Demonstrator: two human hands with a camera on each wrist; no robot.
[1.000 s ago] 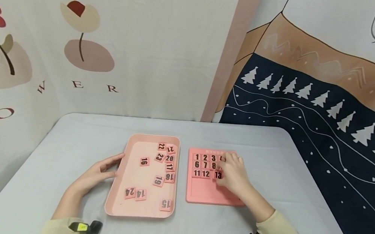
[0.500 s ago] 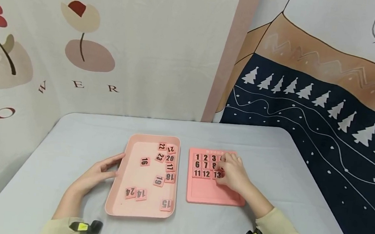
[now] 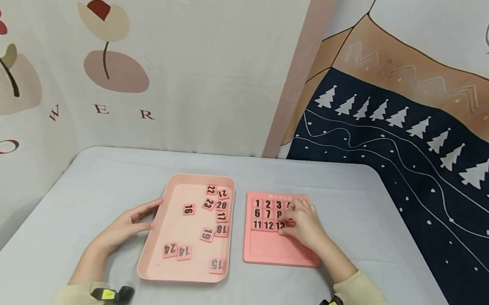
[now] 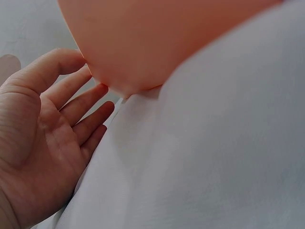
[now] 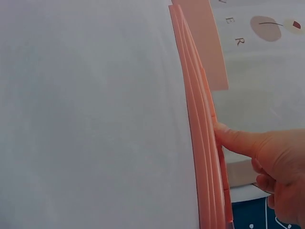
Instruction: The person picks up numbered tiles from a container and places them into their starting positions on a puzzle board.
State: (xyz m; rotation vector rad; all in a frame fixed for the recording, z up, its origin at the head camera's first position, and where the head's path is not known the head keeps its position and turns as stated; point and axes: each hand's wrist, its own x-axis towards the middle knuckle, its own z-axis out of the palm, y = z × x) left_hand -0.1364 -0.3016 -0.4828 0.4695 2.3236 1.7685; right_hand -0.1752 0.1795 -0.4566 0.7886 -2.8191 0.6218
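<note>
On the right side of the table, a pink number board (image 3: 281,254) holds rows of square number tiles. My right hand (image 3: 306,224) is over its right part, thumb and forefinger at the tile marked 13 (image 3: 280,226), which sits beside the tile marked 12 (image 3: 268,225). The hand hides the right ends of the rows. In the right wrist view the thumb (image 5: 233,138) meets the tile layer along the board's edge. To the left lies a pale pink tray (image 3: 154,266). My left hand (image 3: 124,227) touches its left rim with extended fingertips, the palm off to the side.
Several loose number tiles lie in the tray at various angles, such as 16 (image 3: 189,209), 19 (image 3: 207,235), 14 (image 3: 184,252) and 15 (image 3: 216,266). A white cloth covers the table (image 3: 208,165). Printed curtains (image 3: 217,71) hang behind it.
The tile marked 13 has slid left under my right fingers, closing the gap to the tile marked 12. My left hand and the tray have stayed put.
</note>
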